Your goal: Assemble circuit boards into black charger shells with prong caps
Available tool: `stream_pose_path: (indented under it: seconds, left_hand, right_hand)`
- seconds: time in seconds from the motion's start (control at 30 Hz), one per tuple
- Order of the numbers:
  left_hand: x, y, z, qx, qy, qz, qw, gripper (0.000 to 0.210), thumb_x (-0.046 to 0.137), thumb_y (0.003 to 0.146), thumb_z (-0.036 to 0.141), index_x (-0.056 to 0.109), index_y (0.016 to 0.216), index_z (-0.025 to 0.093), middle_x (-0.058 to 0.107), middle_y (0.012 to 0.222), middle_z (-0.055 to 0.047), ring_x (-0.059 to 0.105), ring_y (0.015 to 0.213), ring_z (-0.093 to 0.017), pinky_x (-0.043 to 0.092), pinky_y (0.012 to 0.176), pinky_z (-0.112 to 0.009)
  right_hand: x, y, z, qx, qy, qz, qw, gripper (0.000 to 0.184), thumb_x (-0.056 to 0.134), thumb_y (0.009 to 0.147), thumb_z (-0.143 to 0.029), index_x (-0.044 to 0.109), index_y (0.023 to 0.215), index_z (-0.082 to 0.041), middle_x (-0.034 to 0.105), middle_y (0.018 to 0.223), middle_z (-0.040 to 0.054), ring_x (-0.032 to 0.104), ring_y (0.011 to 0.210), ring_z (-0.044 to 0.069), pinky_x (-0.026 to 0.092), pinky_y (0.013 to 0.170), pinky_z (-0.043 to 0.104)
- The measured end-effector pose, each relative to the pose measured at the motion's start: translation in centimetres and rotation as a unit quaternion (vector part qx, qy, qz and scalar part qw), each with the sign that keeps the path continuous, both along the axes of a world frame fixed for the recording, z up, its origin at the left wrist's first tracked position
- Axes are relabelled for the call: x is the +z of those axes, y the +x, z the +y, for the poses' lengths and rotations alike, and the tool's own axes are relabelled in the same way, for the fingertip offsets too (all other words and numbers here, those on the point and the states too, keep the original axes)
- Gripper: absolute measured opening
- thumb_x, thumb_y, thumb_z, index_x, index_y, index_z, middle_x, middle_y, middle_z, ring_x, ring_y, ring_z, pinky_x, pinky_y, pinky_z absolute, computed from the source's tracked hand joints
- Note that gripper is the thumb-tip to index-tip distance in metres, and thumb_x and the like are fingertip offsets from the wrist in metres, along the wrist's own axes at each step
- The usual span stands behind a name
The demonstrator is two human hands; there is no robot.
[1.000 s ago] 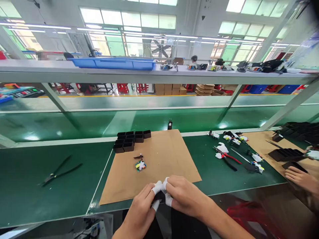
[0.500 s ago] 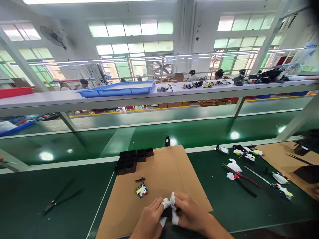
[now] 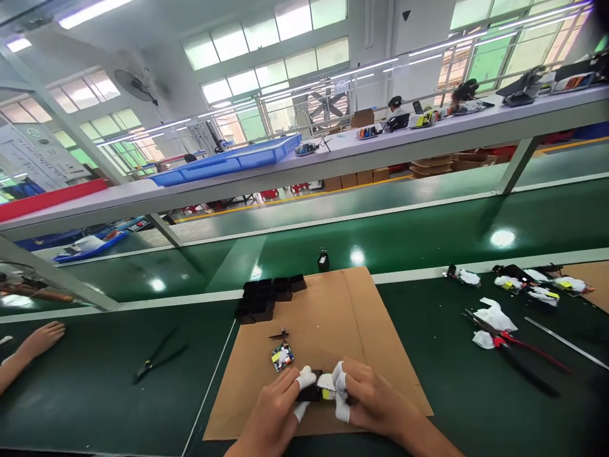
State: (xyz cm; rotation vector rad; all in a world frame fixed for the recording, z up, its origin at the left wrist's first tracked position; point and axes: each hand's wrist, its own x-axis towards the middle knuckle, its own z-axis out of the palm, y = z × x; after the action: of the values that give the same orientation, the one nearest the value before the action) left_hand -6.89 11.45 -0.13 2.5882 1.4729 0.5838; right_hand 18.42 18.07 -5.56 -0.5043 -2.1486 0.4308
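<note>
My left hand (image 3: 273, 406), white finger cots on its fingertips, grips a small black plastic case (image 3: 309, 392) low over the front of the cardboard sheet (image 3: 333, 317). At the case's right end, a circuit board with white and yellow parts (image 3: 327, 384) sticks out. The cotted fingers of my right hand (image 3: 373, 397) pinch that board; how far it reaches inside the case is hidden. Just beyond my left hand lies another small circuit board (image 3: 282, 357) with a short black lead. Several open black cases (image 3: 259, 297) stand in rows at the sheet's far left corner.
Dark-handled pliers (image 3: 151, 363) lie left on the green bench. Red-and-black pliers (image 3: 504, 339), a white wad (image 3: 495, 315), a metal strip (image 3: 566, 339) and several board assemblies (image 3: 528, 282) lie right. A black adapter (image 3: 323, 259) stands beyond the sheet. Another person's hand (image 3: 42, 337) rests far left.
The view has tilted and swung. Between my hands, the white and yellow board now shows at the case's end, where only black showed before. Another person's hand has come into view at left.
</note>
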Motion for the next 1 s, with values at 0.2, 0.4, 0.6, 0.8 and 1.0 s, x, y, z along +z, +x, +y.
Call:
stream_pose_path:
  seconds: [0.2,0.4,0.6,0.8,1.0]
  left_hand:
    - [-1.3,0.6,0.4,0.032,0.032,-0.033,0.998,0.046,0.057,0.079,-0.002,0.064,0.115,0.026,0.078,0.112,-0.008,0.08,0.098,-0.028,0.068,0.082,-0.037]
    - [-4.3,2.2,-0.9,0.086,0.073,-0.085,0.99,0.047,0.058,0.082,0.001,0.063,0.123,0.024,0.074,0.117,-0.012,0.076,0.11,-0.032,0.068,0.091,-0.048]
    - [-4.9,3.4,-1.6,0.102,0.038,-0.13,0.986,0.034,0.072,0.083,0.009,0.063,0.112,0.024,0.071,0.125,-0.014,0.071,0.116,-0.035,0.065,0.096,-0.053]
    - [-3.8,2.5,0.8,0.031,-0.102,-0.166,0.98,0.06,0.073,0.079,0.006,0.064,0.135,0.023,0.074,0.133,-0.014,0.071,0.125,-0.036,0.061,0.109,-0.059]
    - [-4.8,1.0,1.3,-0.017,-0.111,-0.229,0.967,0.056,0.073,0.086,0.015,0.065,0.14,0.024,0.078,0.13,-0.013,0.077,0.121,-0.034,0.066,0.104,-0.052]
  right_hand:
    - [2.1,1.3,1.1,-0.003,-0.032,-0.027,0.999,0.029,0.054,0.083,0.001,0.047,0.08,-0.026,0.059,0.079,-0.0005,0.052,0.069,0.019,0.037,0.059,0.031]
    - [5.0,4.1,-2.3,-0.054,-0.116,-0.02,0.992,0.03,0.053,0.095,0.002,0.062,0.094,-0.026,0.074,0.092,0.0037,0.074,0.096,0.025,0.06,0.082,0.038]
    - [1.4,1.5,-9.3,-0.214,-0.197,0.036,0.956,0.019,0.06,0.1,-0.014,0.068,0.111,-0.026,0.077,0.088,0.0025,0.075,0.072,0.021,0.06,0.064,0.03]
    - [-1.2,-1.1,-11.0,-0.36,-0.182,0.017,0.915,0.019,0.065,0.105,-0.028,0.068,0.124,-0.028,0.077,0.11,0.0089,0.076,0.104,0.031,0.063,0.088,0.043]
    - [1.0,-1.5,-8.6,-0.411,-0.162,-0.158,0.883,0.063,0.084,0.084,-0.03,0.064,0.144,-0.027,0.07,0.147,0.0137,0.061,0.14,0.043,0.046,0.117,0.057]
